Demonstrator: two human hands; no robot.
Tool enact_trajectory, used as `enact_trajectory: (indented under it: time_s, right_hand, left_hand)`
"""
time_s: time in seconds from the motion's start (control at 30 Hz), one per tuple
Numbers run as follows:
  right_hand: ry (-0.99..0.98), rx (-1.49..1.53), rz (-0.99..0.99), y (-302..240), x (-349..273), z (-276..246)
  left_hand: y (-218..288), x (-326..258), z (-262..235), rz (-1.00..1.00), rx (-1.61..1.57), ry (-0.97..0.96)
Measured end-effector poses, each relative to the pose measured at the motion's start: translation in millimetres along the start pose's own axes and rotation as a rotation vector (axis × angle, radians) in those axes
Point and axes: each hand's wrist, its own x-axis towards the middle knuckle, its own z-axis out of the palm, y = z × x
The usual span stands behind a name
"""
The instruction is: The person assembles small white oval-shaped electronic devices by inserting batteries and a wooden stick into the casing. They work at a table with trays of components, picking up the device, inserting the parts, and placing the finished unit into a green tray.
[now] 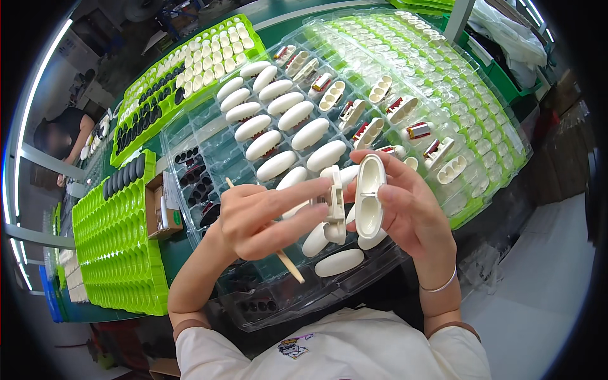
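Note:
In front of my chest, my right hand (pixel 411 215) grips a white oval shell (pixel 370 197) by its sides. Its hollow inside faces up, split by a small crosspiece. Close to its left, the fingers of my left hand (pixel 259 218) pinch a narrow white plastic inner part (pixel 335 212) with notched edges. A thin wooden stick (pixel 290 266) is also tucked in that hand, its lower end poking out below the palm. The two white parts look slightly apart. Under my hands, a clear compartment tray (pixel 221 149) holds rows of closed white oval cases (pixel 310 133).
To the right, opened cases with red pieces (pixel 368 133) lie on stacked clear trays (pixel 468 158). Green trays (pixel 114 253) stand at left, a cardboard box (pixel 163 209) beside one. Another green tray (pixel 209 57) carries white and black shells. A person (pixel 63 136) sits far left.

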Motion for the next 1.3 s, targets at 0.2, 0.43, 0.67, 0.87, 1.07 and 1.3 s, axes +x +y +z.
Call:
enact_trajectory:
  time_s: [0.2,0.43,0.67,0.87,1.07,1.3]
  right_hand:
    - [0.048,-0.223,-0.029,1,0,10]
    - [0.049,-0.311,-0.051,5,1,10]
    - [0.058,-0.295,-0.049,12,1,12]
    - [0.101,-0.272,-0.169,18,0,13]
    - [0.103,-0.364,-0.230,23,1,11]
    - [0.109,-0.388,-0.231,21,2,11]
  left_hand:
    - [-2,0,1,0.132,0.113,0.038]
    - [-4,0,6,0.207,0.205,0.075]
    - [2,1,2,0.169,0.140,0.007]
    - [8,-1,6,-0.192,-0.088,0.037]
    - [14,14,-4,-0.625,-0.464,-0.105]
    - [14,12,-4,-0.639,-0.503,-0.073]
